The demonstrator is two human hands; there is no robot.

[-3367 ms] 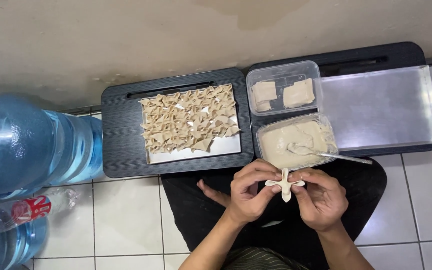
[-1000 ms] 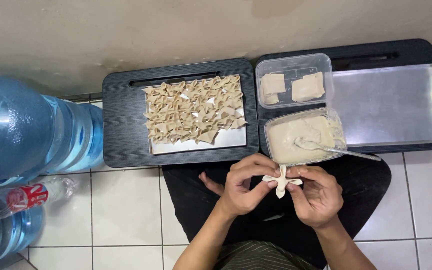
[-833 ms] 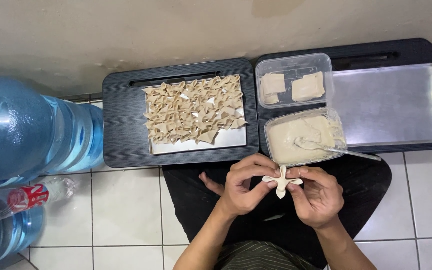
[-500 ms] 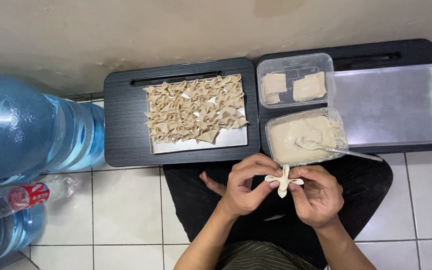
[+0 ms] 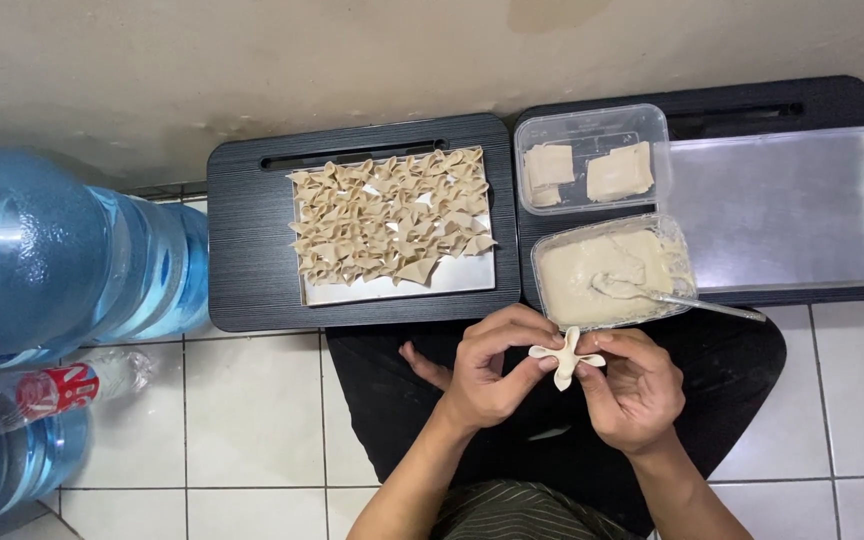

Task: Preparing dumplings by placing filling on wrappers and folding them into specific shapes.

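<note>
Your left hand [image 5: 487, 375] and right hand [image 5: 632, 390] meet above your lap, both pinched closed on one small folded dumpling [image 5: 566, 357], a pale dough piece with its corners flaring out like petals; your fingertips grip it from either side, and it hangs in the air just below the near edge of the filling tub. That filling tub [image 5: 607, 272], a clear plastic rectangle with rounded corners, holds a beige paste, and a metal spoon [image 5: 687, 300] rests in it with the handle sticking out to your right over the tub's rim. Directly behind it sits a second clear tub [image 5: 592, 158] with two short stacks of square, cream-coloured wrappers. Both tubs stand on a black lap tray [image 5: 832, 100], and beside them on the same tray lies a shallow metal pan [image 5: 787, 210], its surface bare and shiny. To your left is another black lap tray [image 5: 252, 250] carrying a metal sheet [image 5: 402, 292] covered almost to the near edge with rows of finished folded dumplings [image 5: 387, 215]. Further left stands a big blue water jug [image 5: 52, 255], lying against the wall, and in front of it a small clear bottle [image 5: 47, 390] with a red label band around its middle (the print is too small to make out). The floor is white tile [image 5: 252, 410], and you sit cross-legged in dark trousers [image 5: 732, 380].
</note>
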